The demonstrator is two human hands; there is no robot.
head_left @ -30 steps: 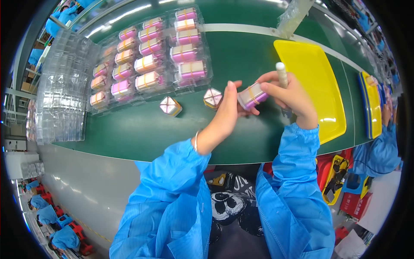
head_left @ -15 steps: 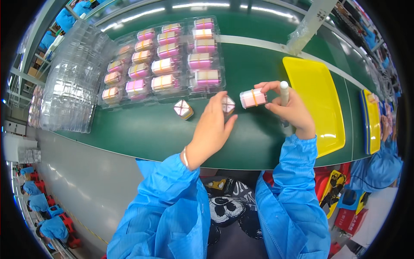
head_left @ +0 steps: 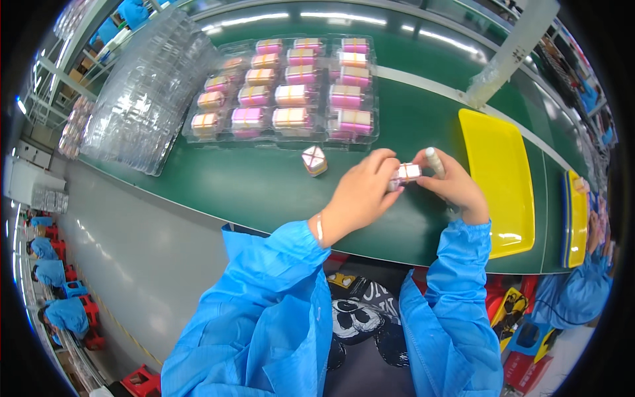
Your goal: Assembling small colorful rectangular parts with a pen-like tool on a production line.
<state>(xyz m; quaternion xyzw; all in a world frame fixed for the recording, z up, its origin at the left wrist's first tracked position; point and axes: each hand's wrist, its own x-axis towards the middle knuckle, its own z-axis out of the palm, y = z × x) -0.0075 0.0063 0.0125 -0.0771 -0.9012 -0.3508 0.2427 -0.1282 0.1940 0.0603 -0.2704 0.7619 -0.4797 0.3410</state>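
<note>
Grip: both hands are closed. The left hand (head_left: 360,192) curls around one end of a small block (head_left: 410,172), and the right hand (head_left: 458,188) pinches the other end.
Small block: up between the hands, over the green table (head_left: 238,178). The left fingers hide part of it, so I can't tell if it is one block or two. Two hands probably make it easy to turn.
White pen-shaped stick (head_left: 434,161): tucked in the right hand, poking up, maybe so the fingertips are free.
Standing block (head_left: 315,161): on its end on the table, left of the left hand, likely put there to be easy to reach.
Yellow tray (head_left: 501,212): beside the right hand. Its raised sides would likely stop things sliding off.
Pocket tray (head_left: 258,141): see-through plastic, holding rows of pink and cream blocks with yellow bands. The pockets seem to keep them apart.
Tray stack (head_left: 142,99): more see-through trays, piled together at the left, probably to save room.
</note>
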